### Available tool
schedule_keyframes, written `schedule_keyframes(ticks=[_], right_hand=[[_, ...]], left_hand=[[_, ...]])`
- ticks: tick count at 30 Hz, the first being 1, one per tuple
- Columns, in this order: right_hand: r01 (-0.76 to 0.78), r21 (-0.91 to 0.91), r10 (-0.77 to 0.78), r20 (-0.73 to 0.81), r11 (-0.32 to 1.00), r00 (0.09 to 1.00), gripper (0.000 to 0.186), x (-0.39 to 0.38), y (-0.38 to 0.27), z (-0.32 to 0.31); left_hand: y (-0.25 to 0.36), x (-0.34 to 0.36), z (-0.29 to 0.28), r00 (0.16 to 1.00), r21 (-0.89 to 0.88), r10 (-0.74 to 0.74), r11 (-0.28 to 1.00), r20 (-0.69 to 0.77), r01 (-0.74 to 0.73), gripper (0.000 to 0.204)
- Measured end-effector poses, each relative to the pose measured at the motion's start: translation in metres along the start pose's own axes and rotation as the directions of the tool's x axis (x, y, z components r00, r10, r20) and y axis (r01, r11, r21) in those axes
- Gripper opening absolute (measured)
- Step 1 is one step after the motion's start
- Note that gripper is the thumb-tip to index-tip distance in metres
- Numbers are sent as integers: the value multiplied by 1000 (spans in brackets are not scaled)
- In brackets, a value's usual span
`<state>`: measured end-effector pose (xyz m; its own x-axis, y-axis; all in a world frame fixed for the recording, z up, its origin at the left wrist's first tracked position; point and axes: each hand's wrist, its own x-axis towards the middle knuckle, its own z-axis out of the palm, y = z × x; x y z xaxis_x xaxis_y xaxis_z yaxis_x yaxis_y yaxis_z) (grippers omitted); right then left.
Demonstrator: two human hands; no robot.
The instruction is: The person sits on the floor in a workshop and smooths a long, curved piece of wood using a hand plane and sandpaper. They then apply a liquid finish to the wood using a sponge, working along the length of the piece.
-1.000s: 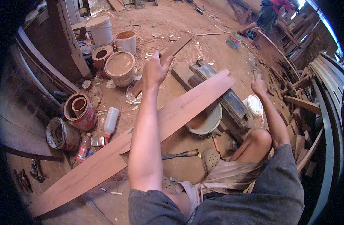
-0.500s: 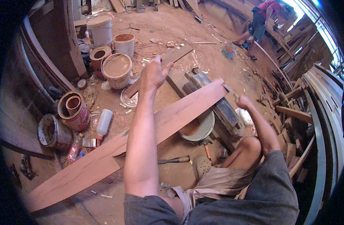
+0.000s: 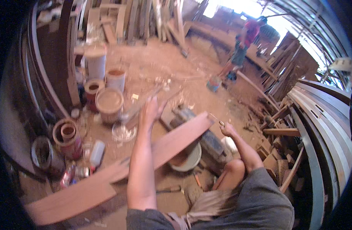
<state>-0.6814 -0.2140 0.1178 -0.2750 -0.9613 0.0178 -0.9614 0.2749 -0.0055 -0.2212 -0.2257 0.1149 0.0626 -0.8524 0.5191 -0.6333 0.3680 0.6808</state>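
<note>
A long reddish wooden board point(image 3: 183, 134) slopes across in front of me, its far right end over a dark low bench point(image 3: 210, 143). My left hand point(image 3: 150, 111) is above the board's far side, closed around a narrow strip of wood point(image 3: 133, 121), blurred by motion. At the board's right end my right hand point(image 3: 230, 130) is closed on a small tool with a thin flat blade, which looks like a putty knife point(image 3: 221, 123). Under the board stands a pale basin point(image 3: 191, 161). A hammer with an orange handle point(image 3: 198, 180) lies near my foot.
Paint buckets point(image 3: 110, 105) and cans point(image 3: 64, 138) stand at the left, with a white bottle point(image 3: 97, 153) before them. Stacked planks point(image 3: 317, 115) fill the right side. A person in a red top point(image 3: 250, 32) stands at the back right, near a small bucket point(image 3: 214, 83).
My view has tilted up and shifted right, showing more of the back. The person at the back stands more upright. Both hands keep their grips.
</note>
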Motion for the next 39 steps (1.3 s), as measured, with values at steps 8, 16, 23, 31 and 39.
schedule_keyframes(ticks=[8,16,23,31,39], right_hand=[[52,164,7,-338,985,941,38,-16,-9,0],[-53,83,76,-308,995,948,37,28,46,15],[83,60,-50,-424,995,904,55,39,3,-22],[458,500,-514,-30,735,857,38,-269,-159,-5],[455,391,-479,-41,800,877,24,-412,-224,31]], left_hand=[[11,-3,-4,938,262,-120,964,324,32,60],[35,4,7,968,124,-76,991,237,48,56],[32,11,10,936,-58,226,967,-270,-250,42],[219,-70,33,877,-178,423,867,-229,-465,35],[345,-103,-8,540,-392,836,467,-98,-793,29]])
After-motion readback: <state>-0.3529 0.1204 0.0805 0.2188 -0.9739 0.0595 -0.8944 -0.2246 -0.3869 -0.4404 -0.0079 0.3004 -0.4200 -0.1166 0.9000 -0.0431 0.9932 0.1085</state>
